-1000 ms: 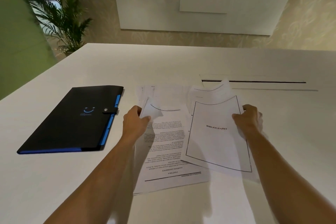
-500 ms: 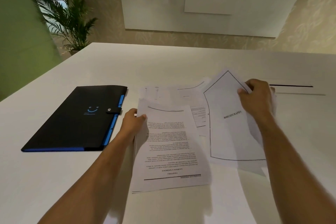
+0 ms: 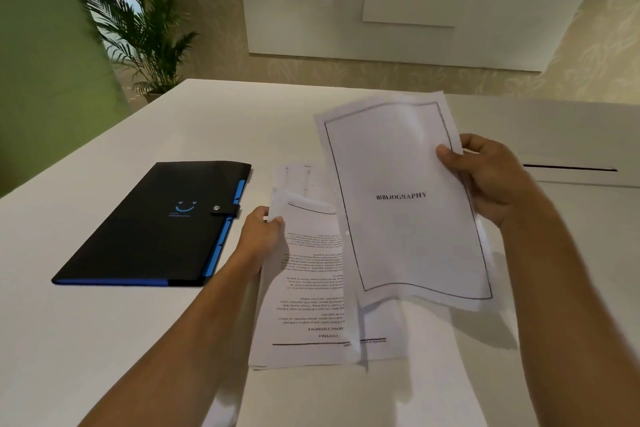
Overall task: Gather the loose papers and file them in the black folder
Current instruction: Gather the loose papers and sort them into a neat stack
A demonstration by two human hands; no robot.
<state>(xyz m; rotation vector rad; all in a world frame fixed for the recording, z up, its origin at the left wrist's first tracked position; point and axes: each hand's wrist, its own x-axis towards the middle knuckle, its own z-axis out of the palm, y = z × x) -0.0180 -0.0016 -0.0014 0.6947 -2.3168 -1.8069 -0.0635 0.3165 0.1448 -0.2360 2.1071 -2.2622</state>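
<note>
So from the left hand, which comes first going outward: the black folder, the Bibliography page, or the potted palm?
1. Black folder: just left of the left hand.
2. Bibliography page: to its right, lifted in the right hand. Close to the folder's distance.
3. Potted palm: far back left.

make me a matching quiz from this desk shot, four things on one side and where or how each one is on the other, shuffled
Things:
1. black folder with blue edge
2. white sheet headed BIBLIOGRAPHY
3. white printed chapter page
4. green potted palm

States:
A. lifted off the table, pinched at its edge by the right hand
B. on the floor beyond the table's far left corner
C. lying shut and snapped on the white table
D. gripped at its upper left corner by the left hand

Pairs: 1-C, 2-A, 3-D, 4-B
</note>
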